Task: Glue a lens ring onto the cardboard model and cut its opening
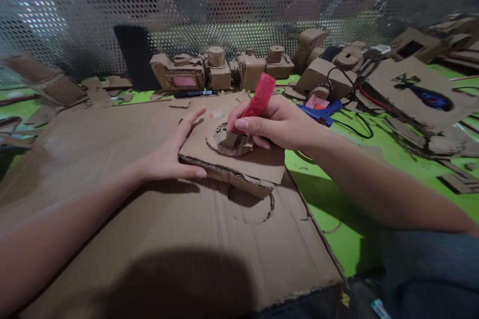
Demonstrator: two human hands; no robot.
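A cardboard box with a round hole cut in its top rests on a large cardboard sheet. My left hand spans the box's left end, thumb along the front edge and a finger stretched towards the back. In my right hand is a tool with a red, tape-like wrapped handle, pinched between thumb and fingers. Its lower end points into the hole, where its tip is hidden. Just in front of the box, a curved cut line marks the sheet.
Several cardboard camera models line the back, before a perforated metal screen. A dark upright panel stands at back left. To the right, a blue glue gun with its cable and cardboard scraps lie on the green table.
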